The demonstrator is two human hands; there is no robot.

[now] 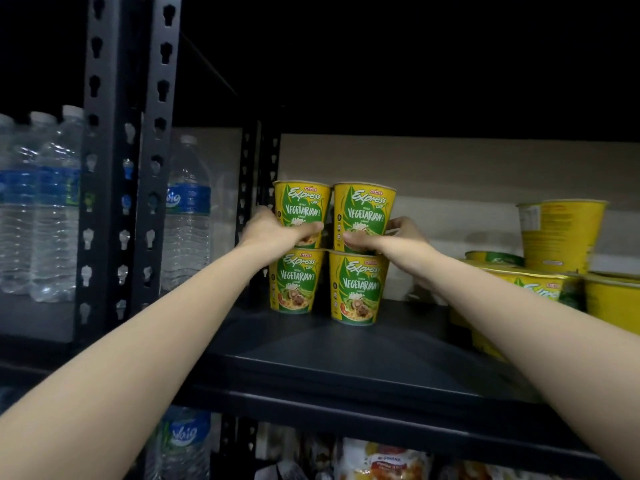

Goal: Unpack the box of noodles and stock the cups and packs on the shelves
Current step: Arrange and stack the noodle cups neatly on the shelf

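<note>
Head view shows both arms reaching to the middle of the frame, where four noodle cups stand two-high on the dark shelf. The left hand is wrapped around the upper left cup, and the right hand grips the upper right cup; each sits on a lower cup. More yellow cups crowd the right edge, some lying loose. Stocking looks well underway; the box is out of sight, so what remains is unclear.
</note>
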